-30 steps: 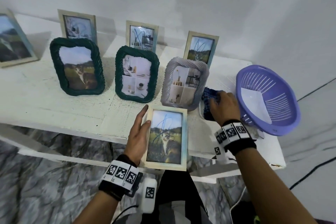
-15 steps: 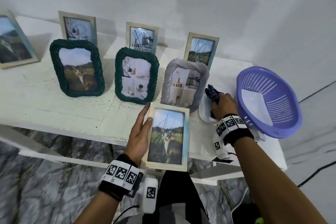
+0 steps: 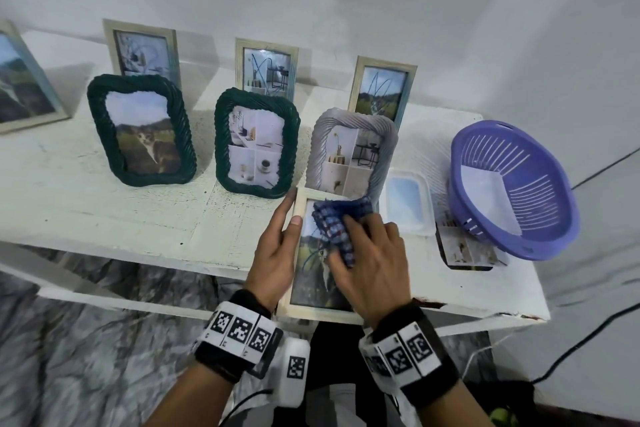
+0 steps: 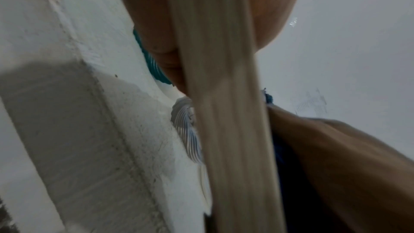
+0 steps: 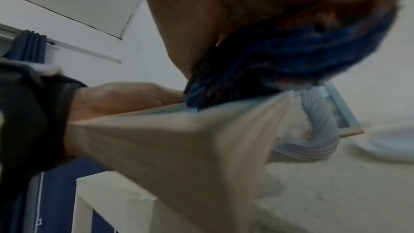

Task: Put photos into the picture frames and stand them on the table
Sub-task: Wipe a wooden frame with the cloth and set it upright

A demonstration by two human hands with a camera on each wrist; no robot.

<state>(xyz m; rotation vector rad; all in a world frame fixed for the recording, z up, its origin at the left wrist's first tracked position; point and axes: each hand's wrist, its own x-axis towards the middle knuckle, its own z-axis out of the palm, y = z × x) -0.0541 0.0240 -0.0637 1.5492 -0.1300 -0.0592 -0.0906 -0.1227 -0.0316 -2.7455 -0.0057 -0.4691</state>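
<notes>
A pale wooden frame (image 3: 311,288) with a cat photo is tilted over the table's front edge. My left hand (image 3: 277,250) grips its left side, thumb on the front; its edge (image 4: 224,112) fills the left wrist view. My right hand (image 3: 367,260) holds a blue checked cloth (image 3: 341,222) against the glass, and the cloth (image 5: 291,56) is bunched under the fingers in the right wrist view. A pale frame without a stand (image 3: 407,201) lies flat to the right. A photo (image 3: 464,250) lies partly under the basket.
Several filled frames stand on the white table (image 3: 104,204): two dark green (image 3: 140,130) (image 3: 256,142), one grey ribbed (image 3: 353,152), and wooden ones along the back wall. A purple basket (image 3: 512,184) sits tilted at the right end. A cable runs on the floor.
My right hand lifted the blue cloth off the flat frame at the right and brought it left onto the glass of the held frame. The left hand kept its grip.
</notes>
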